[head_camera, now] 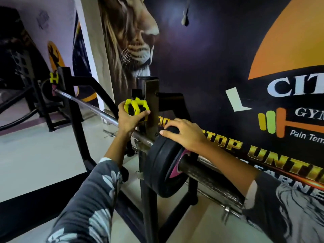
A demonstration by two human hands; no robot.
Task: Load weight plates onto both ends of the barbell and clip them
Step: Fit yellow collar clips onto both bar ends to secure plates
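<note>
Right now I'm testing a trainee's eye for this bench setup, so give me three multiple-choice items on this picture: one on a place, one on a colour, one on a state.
1. Where does the right hand rest?
A. on top of the black plate
B. on the floor
C. on the far upright

2. What colour is the clip in the left hand?
A. red
B. yellow
C. blue

3. The near sleeve outside the plate is:
A. clipped
B. bare
C. draped with a towel

Answers: A, the palm lies on its rim; B, yellow body; B, only bare metal shows.
</note>
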